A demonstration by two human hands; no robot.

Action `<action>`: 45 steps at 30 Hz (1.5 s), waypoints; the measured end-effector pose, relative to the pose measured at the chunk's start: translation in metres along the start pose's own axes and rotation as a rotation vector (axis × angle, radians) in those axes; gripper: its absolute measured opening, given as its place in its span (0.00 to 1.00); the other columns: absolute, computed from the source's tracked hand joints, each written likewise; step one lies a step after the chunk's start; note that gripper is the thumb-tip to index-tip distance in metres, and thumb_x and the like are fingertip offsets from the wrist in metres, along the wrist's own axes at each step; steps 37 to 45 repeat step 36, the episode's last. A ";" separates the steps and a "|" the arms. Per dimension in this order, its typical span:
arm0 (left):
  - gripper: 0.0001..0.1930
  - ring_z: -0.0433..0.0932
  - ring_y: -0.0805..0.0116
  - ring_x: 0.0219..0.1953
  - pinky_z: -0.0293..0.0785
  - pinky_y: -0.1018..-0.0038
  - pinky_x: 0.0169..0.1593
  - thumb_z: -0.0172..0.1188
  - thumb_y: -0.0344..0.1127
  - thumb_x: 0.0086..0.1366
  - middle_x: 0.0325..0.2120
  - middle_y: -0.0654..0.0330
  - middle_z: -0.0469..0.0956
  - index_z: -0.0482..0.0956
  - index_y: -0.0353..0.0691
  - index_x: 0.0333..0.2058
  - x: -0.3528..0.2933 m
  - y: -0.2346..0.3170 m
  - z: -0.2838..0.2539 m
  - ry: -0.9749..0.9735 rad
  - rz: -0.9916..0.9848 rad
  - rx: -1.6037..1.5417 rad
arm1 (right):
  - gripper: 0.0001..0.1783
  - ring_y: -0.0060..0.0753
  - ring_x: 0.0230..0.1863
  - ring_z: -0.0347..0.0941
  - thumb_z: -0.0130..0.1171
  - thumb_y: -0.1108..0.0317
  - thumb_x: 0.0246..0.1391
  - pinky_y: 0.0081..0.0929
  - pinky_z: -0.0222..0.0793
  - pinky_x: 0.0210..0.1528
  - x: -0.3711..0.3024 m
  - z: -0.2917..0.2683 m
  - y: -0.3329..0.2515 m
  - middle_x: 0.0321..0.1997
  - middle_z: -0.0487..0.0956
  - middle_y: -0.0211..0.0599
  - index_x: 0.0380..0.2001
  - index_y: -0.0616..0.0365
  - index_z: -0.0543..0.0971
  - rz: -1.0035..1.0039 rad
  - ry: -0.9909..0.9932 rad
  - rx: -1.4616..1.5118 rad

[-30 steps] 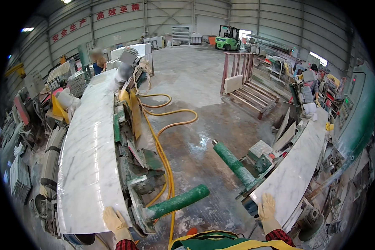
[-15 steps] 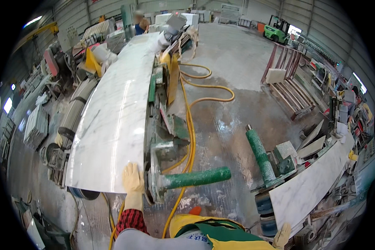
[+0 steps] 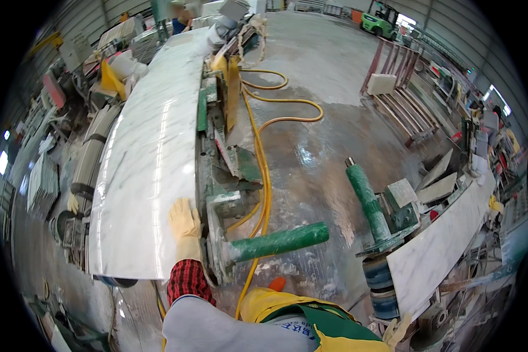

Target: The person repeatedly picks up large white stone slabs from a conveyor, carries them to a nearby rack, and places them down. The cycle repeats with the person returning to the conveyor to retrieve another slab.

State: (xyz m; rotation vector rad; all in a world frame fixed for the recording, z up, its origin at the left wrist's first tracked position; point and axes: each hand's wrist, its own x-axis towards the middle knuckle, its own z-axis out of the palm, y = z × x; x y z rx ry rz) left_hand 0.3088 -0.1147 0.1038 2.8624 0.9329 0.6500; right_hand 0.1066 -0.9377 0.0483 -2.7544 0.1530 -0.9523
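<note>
Since half a second earlier, your left hand (image 3: 185,226) slid further onto the white marble slab (image 3: 149,170) at lower left, glove flat, fingers pressed together. Your right hand (image 3: 398,330) sat at the bottom edge, grip unclear. The slab lay fully on the machine bed; nothing showed cutting begun.

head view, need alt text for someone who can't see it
A person's left hand in a yellow glove lies flat on the near end of a long white marble slab on a green machine. A yellow hose snakes over the wet concrete floor; the right hand is low right.

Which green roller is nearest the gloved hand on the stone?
The lying green roller, just right of the left hand. The other green roller slants upward, farther right.
</note>
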 end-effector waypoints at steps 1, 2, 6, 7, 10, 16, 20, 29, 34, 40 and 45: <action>0.26 0.67 0.45 0.64 0.59 0.52 0.69 0.58 0.44 0.67 0.63 0.48 0.70 0.72 0.42 0.61 0.005 -0.004 0.009 0.021 0.000 0.010 | 0.32 0.67 0.70 0.63 0.61 0.81 0.53 0.53 0.57 0.73 0.000 -0.004 -0.009 0.67 0.70 0.66 0.63 0.72 0.70 0.022 -0.093 0.006; 0.25 0.67 0.46 0.65 0.59 0.52 0.69 0.58 0.44 0.67 0.63 0.49 0.70 0.71 0.42 0.61 0.013 0.000 0.019 0.042 0.003 0.015 | 0.32 0.67 0.70 0.63 0.60 0.81 0.53 0.53 0.57 0.73 0.001 -0.003 -0.024 0.67 0.70 0.65 0.63 0.73 0.71 0.005 -0.083 0.019; 0.27 0.65 0.47 0.67 0.56 0.54 0.70 0.57 0.45 0.68 0.63 0.49 0.70 0.70 0.43 0.63 0.038 0.010 0.017 -0.009 0.005 0.015 | 0.30 0.65 0.70 0.64 0.58 0.81 0.54 0.49 0.58 0.72 0.028 -0.004 -0.115 0.68 0.71 0.62 0.63 0.70 0.72 0.143 -0.162 0.067; 0.27 0.64 0.47 0.67 0.56 0.54 0.70 0.57 0.45 0.68 0.64 0.49 0.69 0.69 0.43 0.63 0.043 0.008 0.018 -0.038 0.010 -0.006 | 0.30 0.65 0.70 0.64 0.58 0.80 0.54 0.48 0.58 0.72 0.031 -0.001 -0.134 0.68 0.71 0.62 0.63 0.69 0.73 0.218 -0.169 0.137; 0.26 0.66 0.47 0.66 0.58 0.53 0.69 0.58 0.45 0.67 0.63 0.48 0.71 0.71 0.42 0.61 0.049 0.013 0.020 0.020 0.011 0.028 | 0.29 0.63 0.71 0.63 0.59 0.79 0.55 0.46 0.58 0.72 0.023 0.017 -0.143 0.69 0.70 0.62 0.62 0.66 0.75 0.257 -0.205 0.222; 0.24 0.71 0.45 0.60 0.65 0.51 0.63 0.60 0.44 0.65 0.57 0.46 0.74 0.75 0.41 0.57 0.034 -0.012 0.037 0.126 0.078 0.012 | 0.25 0.61 0.70 0.65 0.60 0.78 0.54 0.48 0.57 0.73 0.040 0.047 -0.190 0.67 0.72 0.62 0.58 0.67 0.78 0.156 -0.435 0.436; 0.24 0.71 0.45 0.59 0.66 0.53 0.63 0.59 0.42 0.65 0.57 0.45 0.74 0.74 0.39 0.57 -0.009 -0.002 -0.002 0.030 0.236 -0.075 | 0.24 0.61 0.70 0.66 0.61 0.77 0.54 0.48 0.59 0.72 0.046 0.088 -0.186 0.67 0.72 0.61 0.56 0.67 0.79 0.102 -0.540 0.549; 0.21 0.70 0.40 0.59 0.66 0.53 0.64 0.58 0.36 0.66 0.56 0.41 0.72 0.72 0.37 0.57 -0.128 -0.027 -0.099 -0.096 0.358 -0.207 | 0.19 0.56 0.66 0.71 0.61 0.74 0.55 0.42 0.64 0.69 0.052 0.133 -0.250 0.61 0.78 0.56 0.51 0.63 0.82 0.014 -0.754 0.811; 0.20 0.70 0.45 0.62 0.66 0.54 0.65 0.53 0.39 0.69 0.58 0.45 0.73 0.73 0.38 0.56 -0.143 -0.028 -0.113 -0.216 0.304 -0.216 | 0.18 0.53 0.64 0.73 0.61 0.73 0.55 0.42 0.66 0.68 0.006 0.142 -0.268 0.59 0.80 0.52 0.49 0.63 0.83 -0.014 -0.953 0.854; 0.23 0.69 0.45 0.63 0.64 0.56 0.67 0.54 0.40 0.70 0.60 0.44 0.72 0.71 0.37 0.60 -0.158 -0.036 -0.100 -0.221 0.299 -0.177 | 0.18 0.53 0.64 0.73 0.60 0.73 0.55 0.42 0.66 0.68 -0.003 0.146 -0.277 0.59 0.80 0.52 0.49 0.63 0.83 -0.182 -0.979 0.868; 0.23 0.69 0.45 0.63 0.64 0.56 0.67 0.54 0.40 0.70 0.60 0.44 0.72 0.71 0.37 0.60 -0.158 -0.036 -0.100 -0.221 0.299 -0.177 | 0.18 0.53 0.64 0.73 0.60 0.73 0.55 0.42 0.66 0.68 -0.003 0.146 -0.277 0.59 0.80 0.52 0.49 0.63 0.83 -0.182 -0.979 0.868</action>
